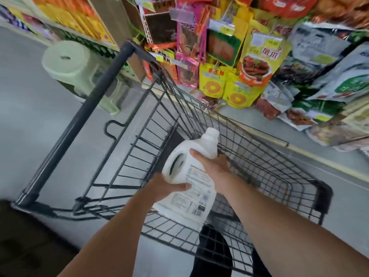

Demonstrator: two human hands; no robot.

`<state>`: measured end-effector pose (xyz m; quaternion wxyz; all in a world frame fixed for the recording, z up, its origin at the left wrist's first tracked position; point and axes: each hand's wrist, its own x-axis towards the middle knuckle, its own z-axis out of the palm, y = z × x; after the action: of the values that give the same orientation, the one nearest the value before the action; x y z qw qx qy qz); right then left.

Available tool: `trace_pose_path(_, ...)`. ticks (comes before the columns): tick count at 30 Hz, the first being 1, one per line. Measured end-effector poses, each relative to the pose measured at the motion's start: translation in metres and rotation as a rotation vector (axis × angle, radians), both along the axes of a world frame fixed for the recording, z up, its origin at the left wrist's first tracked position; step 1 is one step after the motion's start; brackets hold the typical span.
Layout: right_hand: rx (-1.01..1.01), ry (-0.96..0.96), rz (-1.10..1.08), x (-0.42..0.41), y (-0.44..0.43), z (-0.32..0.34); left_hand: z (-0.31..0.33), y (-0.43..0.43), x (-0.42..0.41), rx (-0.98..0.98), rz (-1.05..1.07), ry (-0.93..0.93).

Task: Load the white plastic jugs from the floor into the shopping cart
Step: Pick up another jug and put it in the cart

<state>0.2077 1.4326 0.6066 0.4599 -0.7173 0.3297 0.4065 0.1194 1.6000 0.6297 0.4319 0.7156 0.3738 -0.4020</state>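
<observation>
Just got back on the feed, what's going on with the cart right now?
A person holds one white plastic jug with both hands above the basket of the black wire shopping cart. The left hand grips its handle side, and the right hand grips its upper body below the cap. The jug is tilted, cap pointing away, and not yet let go. Snack packets fill the shelves on the right.

Grey floor [30, 116] with a yellow strip [319, 158] running along it on the right; pale green lidded container [67, 62] far left, blurred. Far shelf [79, 37] holds orange and yellow packs, with a cardboard box [111, 19] just right of them. Right side: pink packets [189, 47], yellow packets [214, 84], silver-grey bags [319, 48]; dark blurred shape [24, 236] near left, can't tell what.
</observation>
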Motion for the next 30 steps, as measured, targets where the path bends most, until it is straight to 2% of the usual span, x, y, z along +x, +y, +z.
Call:
trace_pose_path(6,-0.011,0.02,-0.044,0.005,0.017,-0.031,-0.049,0.021,-0.007,0.028,0.011,0.038)
trace_pose_path(12,-0.005,0.021,-0.021,0.008,0.023,-0.04,-0.044,0.02,-0.004,0.03,0.073,0.057)
trace_pose_path(15,-0.024,0.023,0.007,0.01,0.025,-0.032,-0.043,0.021,-0.004,0.061,0.134,0.06)
trace_pose_path(21,-0.036,0.015,0.051,0.007,0.025,-0.015,-0.035,0.012,-0.012,0.161,0.113,0.025)
trace_pose_path(30,0.011,0.018,-0.013,-0.009,-0.013,0.031,0.0,0.001,-0.002,0.323,0.082,0.006)
